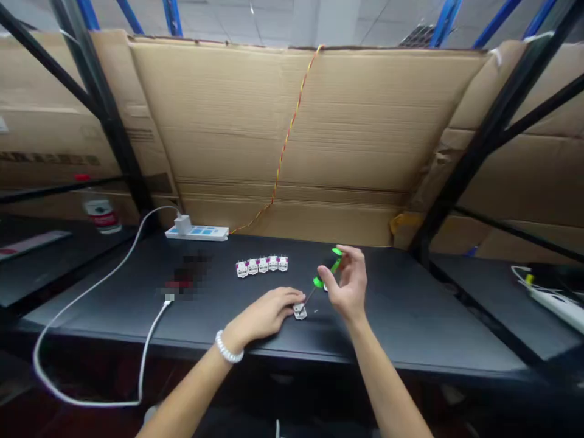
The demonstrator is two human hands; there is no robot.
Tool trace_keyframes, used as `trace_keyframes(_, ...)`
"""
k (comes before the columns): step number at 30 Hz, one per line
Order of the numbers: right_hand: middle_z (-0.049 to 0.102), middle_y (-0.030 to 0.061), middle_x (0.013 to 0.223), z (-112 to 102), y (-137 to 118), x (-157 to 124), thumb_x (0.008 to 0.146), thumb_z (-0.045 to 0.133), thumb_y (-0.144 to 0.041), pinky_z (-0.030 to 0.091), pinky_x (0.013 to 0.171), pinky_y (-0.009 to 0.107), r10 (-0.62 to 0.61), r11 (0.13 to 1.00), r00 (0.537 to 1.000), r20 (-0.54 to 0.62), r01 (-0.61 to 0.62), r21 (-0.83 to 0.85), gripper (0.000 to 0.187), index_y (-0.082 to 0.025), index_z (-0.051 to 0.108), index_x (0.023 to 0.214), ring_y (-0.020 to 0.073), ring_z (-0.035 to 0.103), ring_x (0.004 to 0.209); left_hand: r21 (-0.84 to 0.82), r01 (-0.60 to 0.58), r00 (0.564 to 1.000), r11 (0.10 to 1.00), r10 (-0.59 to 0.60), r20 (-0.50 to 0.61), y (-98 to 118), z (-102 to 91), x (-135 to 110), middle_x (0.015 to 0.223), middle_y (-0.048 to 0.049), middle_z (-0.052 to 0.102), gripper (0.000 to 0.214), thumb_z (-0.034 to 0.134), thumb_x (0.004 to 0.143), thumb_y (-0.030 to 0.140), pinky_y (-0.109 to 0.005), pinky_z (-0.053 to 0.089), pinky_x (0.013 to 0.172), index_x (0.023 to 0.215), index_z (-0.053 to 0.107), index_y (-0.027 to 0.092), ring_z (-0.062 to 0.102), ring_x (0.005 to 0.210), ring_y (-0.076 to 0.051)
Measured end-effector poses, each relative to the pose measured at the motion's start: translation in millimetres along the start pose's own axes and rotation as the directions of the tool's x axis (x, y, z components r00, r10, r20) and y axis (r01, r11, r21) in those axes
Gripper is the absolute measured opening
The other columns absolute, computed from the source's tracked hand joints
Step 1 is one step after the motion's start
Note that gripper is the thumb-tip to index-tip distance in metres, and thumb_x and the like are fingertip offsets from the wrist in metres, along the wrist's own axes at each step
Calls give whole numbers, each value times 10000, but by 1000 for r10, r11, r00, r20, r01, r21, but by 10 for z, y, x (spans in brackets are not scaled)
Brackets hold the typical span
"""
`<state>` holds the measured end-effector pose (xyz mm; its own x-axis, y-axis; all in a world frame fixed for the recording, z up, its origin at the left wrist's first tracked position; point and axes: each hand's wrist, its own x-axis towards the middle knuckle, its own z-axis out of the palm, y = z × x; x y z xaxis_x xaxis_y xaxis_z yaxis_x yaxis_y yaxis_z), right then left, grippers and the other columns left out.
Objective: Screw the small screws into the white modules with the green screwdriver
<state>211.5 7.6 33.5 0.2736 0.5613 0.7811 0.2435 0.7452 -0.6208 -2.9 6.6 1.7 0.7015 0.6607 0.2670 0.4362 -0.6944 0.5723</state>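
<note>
My left hand, with a white coiled band at its wrist, lies low on the dark table. Its fingertips hold a small white block-shaped part against the surface. A green-handled screwdriver slants down, with its thin shaft reaching that part. The thumb and fingers of my right hand are curled round the screwdriver's handle. Partly hidden behind this hand is another small pale piece. A tiny light bit, too small to name, rests just right of the held part.
Several white-and-purple parts stand in a row farther back. Behind them is a power strip with a white cable looping left over the table edge. A plastic bottle stands left. Black posts flank the table, with cardboard behind.
</note>
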Motion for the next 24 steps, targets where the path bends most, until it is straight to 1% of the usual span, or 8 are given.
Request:
trace_keyframes(4, 640, 62, 1088, -28, -15, 6, 952, 707, -364, 570, 750, 354, 49, 999, 998, 46, -50, 20, 385, -263, 636, 1317, 199, 639, 843, 1, -1, 1000, 1000, 1, 4, -4, 0, 4, 1477, -90, 668, 404, 556, 1026, 131, -426, 453, 1238, 1402, 678, 213, 599, 1393, -244)
trace_keyframes(9, 721, 114, 1185, -65, -42, -4, 1026, 573, -407, 601, 918, 443, 65, 994, 991, 114, -75, 80, 445, -228, 606, 1432, 272, 710, 1052, -2, -5, 1000, 1000, 5, -4, -21, 6, -1, 1479, -90, 665, 409, 554, 1026, 130, -439, 456, 1236, 1406, 672, 221, 599, 1391, -244)
trace_keyframes(11, 708, 108, 1192, -65, -35, -2, 1001, 622, -417, 604, 907, 444, 48, 997, 993, 110, -54, 53, 458, -244, 613, 1425, 262, 705, 1020, -5, -8, 1000, 1000, 8, -8, -24, 10, -5, 1479, -85, 665, 410, 552, 1029, 132, -439, 457, 1235, 1410, 669, 230, 597, 1396, -243)
trace_keyframes(14, 639, 74, 1148, -53, -18, 6, 906, 760, -389, 597, 812, 410, -4, 999, 998, 57, 6, -40, 476, -278, 657, 1357, 210, 643, 870, -4, -18, 1000, 1000, 18, -5, -15, 8, -9, 1484, -80, 663, 416, 557, 1028, 132, -427, 451, 1242, 1416, 665, 233, 591, 1405, -240)
trace_keyframes(17, 602, 49, 1078, -45, -13, 4, 888, 777, -363, 581, 791, 401, 5, 996, 999, 36, -2, -87, 475, -295, 672, 1347, 197, 598, 829, 8, -10, 1000, 1000, 10, -1, 4, -3, -10, 1487, -79, 663, 423, 566, 1023, 128, -423, 445, 1247, 1421, 664, 234, 589, 1408, -241)
trace_keyframes(19, 636, 67, 1109, -45, -15, -7, 922, 734, -364, 587, 834, 409, 33, 998, 998, 47, -30, -53, 496, -279, 643, 1402, 218, 633, 892, 13, -5, 1000, 1000, 5, 3, 12, -9, -9, 1486, -83, 664, 419, 570, 1023, 130, -420, 446, 1246, 1419, 666, 230, 589, 1409, -244)
trace_keyframes(21, 682, 96, 1175, -45, -12, -23, 967, 670, -373, 598, 883, 427, 51, 998, 997, 55, -53, 43, 515, -264, 583, 1462, 248, 683, 984, 12, -2, 1000, 1000, 2, 6, 15, -12, -7, 1485, -87, 665, 402, 570, 1031, 142, -421, 451, 1242, 1411, 671, 226, 594, 1404, -245)
trace_keyframes(24, 717, 108, 1195, -42, 5, -36, 1010, 602, -380, 609, 907, 447, 50, 982, 996, 72, -62, 177, 433, -272, 567, 1428, 258, 723, 1012, 12, 4, 1000, 1000, -4, 2, 13, -13, -5, 1481, -90, 665, 399, 577, 1027, 138, -423, 455, 1238, 1405, 675, 221, 599, 1394, -246)
